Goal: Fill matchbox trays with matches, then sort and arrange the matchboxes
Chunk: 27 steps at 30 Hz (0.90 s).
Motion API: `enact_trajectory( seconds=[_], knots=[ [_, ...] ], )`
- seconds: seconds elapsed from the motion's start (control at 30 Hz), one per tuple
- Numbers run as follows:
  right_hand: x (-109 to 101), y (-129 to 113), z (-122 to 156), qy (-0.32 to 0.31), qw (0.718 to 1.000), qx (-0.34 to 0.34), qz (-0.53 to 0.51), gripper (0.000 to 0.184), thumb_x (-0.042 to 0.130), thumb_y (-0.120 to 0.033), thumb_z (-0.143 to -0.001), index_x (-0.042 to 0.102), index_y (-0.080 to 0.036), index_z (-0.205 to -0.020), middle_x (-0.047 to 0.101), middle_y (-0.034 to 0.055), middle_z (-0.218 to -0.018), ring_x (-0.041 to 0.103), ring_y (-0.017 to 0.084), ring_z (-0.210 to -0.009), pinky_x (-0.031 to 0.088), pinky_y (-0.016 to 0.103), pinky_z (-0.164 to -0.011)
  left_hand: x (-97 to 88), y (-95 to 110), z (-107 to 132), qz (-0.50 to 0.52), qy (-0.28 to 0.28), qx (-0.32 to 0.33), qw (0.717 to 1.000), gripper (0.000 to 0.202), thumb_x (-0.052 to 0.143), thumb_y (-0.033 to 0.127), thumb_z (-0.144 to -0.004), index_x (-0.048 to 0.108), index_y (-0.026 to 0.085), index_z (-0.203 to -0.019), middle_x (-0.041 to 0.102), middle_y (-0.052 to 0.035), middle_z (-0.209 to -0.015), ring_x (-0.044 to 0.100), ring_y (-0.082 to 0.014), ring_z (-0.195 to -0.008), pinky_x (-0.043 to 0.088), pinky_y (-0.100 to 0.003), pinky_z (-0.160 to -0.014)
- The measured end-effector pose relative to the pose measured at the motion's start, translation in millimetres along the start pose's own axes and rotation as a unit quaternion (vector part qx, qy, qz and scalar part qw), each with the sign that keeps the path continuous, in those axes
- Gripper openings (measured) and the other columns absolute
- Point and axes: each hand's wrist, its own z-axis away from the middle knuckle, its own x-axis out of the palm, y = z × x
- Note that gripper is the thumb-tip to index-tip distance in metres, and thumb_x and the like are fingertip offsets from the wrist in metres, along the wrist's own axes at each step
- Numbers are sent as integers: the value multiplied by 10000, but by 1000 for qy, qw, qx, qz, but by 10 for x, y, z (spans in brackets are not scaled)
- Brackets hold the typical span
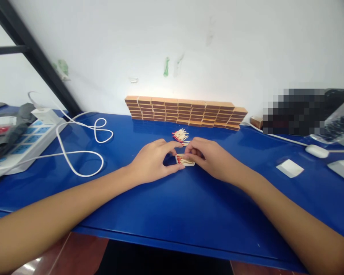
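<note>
A small white matchbox tray (185,165) lies on the blue table, filled with red-tipped matches (184,160). My left hand (153,160) is curved around the tray's left end, thumb at the near corner and index finger over the far side. From the right, my right hand (210,154) reaches over the tray with curled fingers, its thumb tip over the matches. What those fingers pinch, if anything, is hidden. Just beyond the hands is a loose pile of matches (180,135), with a few stray ones between it and my fingertips.
Matchboxes (183,111) are stacked in a long row against the wall. A white cable (65,149) loops beside a power strip (28,143) at left. A white tray-like piece (290,168), a cable with a white plug (317,151) and a pixelated dark object (294,112) are at right.
</note>
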Motion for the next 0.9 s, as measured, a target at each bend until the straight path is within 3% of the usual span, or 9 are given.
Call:
enact_trajectory(
  seconds=[0.47, 0.77, 0.9],
  knots=[
    [-75, -60, 36, -30, 999, 27, -19, 166, 614, -317, -1003, 702, -228, -894, 633, 20, -828, 544, 157, -690, 430, 296, -642, 14, -16, 0, 14, -2, -6, 1000, 510, 813, 405, -883, 618, 235, -1323, 779, -16, -1040, 686, -236, -1022, 537, -406, -933],
    [2, -54, 6, -3, 998, 38, -53, 181, 656, -369, -974, 703, -232, -864, 610, 8, -771, 520, 151, -649, 422, 294, -604, 4, -4, 2, 6, -5, -1, 1000, 478, 810, 406, -885, 631, 244, -1297, 773, -18, -1041, 690, -232, -994, 539, -395, -900],
    [2, 102, -23, 63, 996, 47, -31, 137, 644, -351, -975, 711, -234, -953, 627, 25, -825, 537, 162, -670, 443, 309, -625, 7, -7, -3, 2, -2, -2, 1000, 503, 821, 374, -875, 619, 246, -1317, 776, -14, -1046, 689, -232, -992, 539, -387, -880]
  ],
)
